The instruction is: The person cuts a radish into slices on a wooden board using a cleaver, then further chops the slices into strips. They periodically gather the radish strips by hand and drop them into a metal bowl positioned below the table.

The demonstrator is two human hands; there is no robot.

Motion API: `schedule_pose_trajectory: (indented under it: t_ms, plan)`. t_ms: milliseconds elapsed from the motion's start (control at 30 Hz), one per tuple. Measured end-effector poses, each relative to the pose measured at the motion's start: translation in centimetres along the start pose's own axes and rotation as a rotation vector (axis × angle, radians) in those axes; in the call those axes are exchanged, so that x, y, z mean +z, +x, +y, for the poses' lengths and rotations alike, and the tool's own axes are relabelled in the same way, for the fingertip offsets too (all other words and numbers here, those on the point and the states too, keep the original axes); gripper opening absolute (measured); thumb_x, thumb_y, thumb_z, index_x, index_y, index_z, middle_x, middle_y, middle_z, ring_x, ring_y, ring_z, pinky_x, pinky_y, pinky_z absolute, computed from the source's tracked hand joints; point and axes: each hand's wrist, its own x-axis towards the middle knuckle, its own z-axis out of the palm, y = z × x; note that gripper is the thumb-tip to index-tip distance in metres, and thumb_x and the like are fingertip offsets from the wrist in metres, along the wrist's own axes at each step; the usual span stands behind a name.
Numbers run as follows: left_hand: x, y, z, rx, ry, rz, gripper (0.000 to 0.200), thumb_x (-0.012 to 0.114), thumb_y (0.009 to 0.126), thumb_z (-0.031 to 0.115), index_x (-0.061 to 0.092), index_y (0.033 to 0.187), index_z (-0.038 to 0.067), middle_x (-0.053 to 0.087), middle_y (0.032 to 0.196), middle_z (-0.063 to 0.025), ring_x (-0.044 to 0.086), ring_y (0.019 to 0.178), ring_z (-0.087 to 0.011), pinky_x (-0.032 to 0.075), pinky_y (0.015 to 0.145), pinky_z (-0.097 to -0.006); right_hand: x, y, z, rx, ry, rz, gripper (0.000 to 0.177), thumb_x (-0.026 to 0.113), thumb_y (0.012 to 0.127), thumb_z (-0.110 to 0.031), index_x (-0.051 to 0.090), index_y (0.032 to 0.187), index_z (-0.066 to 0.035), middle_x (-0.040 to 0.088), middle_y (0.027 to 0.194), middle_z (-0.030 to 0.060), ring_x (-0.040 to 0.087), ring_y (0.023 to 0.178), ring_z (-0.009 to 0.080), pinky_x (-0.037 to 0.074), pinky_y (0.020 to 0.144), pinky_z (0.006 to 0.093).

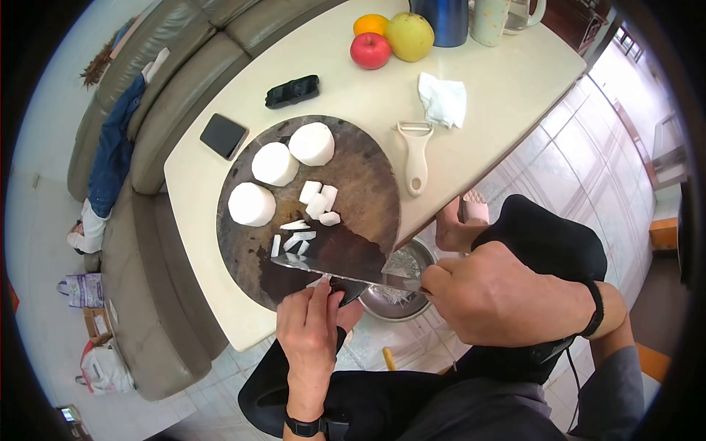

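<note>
My right hand (485,294) is wrapped round the handle of a kitchen knife (334,270), whose wide blade reaches left across the near part of the round wooden cutting board (360,169). Close against the blade, the fingers of my left hand (307,320) are pressed together on a small piece of white radish (326,277), mostly hidden under the fingertips. Beyond the blade lie several thin cut strips (300,239) and several small chunks (318,200). Three thick peeled radish pieces stand on the board: a left one (251,204), a middle one (275,164) and a far one (312,144).
A peeler (415,158) and a white tissue (443,99) lie right of the board. Behind it are a black phone-like slab (223,136), a black case (293,92), an apple (370,51) and a blue flask (440,22). A metal bowl (403,312) sits below the table edge.
</note>
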Motion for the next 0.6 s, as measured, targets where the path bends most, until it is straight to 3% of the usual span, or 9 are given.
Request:
schedule_pose_trajectory:
  t_ms: [400, 467, 600]
  plan:
    - [-0.4, -1.8, 0.2, 0.051, 0.004, -0.036, 0.031, 0.076, 0.068, 0.000, 0.069, 0.098, -0.001, 0.065, 0.097, -0.0126, 0.063, 0.086, -0.0289, 0.051, 0.073, -0.0378, 0.0, 0.5, -0.5, 0.015, -0.018, -0.063, 0.017, 0.064, 0.069, -0.003, 0.056, 0.084, 0.003, 0.063, 0.071, 0.0176, 0.066, 0.066, 0.0350, 0.051, 0.058, 0.0424]
    - [-0.8, -1.3, 0.1, 0.026, -0.018, -0.053, 0.025, 0.068, 0.073, -0.011, 0.068, 0.095, -0.001, 0.065, 0.101, -0.0152, 0.064, 0.090, -0.0315, 0.052, 0.077, -0.0382, 0.3, 0.5, -0.4, 0.012, -0.030, -0.058, 0.017, 0.063, 0.069, -0.003, 0.056, 0.083, 0.003, 0.063, 0.071, 0.0175, 0.066, 0.066, 0.0350, 0.051, 0.058, 0.0424]
    - [-1.3, -1.0, -0.4, -0.069, -0.161, -0.046, 0.021, 0.066, 0.077, -0.010, 0.067, 0.097, -0.002, 0.065, 0.102, -0.0161, 0.064, 0.092, -0.0329, 0.052, 0.080, -0.0379, 0.4, 0.5, -0.3, 0.025, -0.039, -0.030, 0.017, 0.063, 0.069, -0.003, 0.056, 0.083, 0.003, 0.063, 0.071, 0.0174, 0.066, 0.066, 0.0349, 0.050, 0.058, 0.0422]
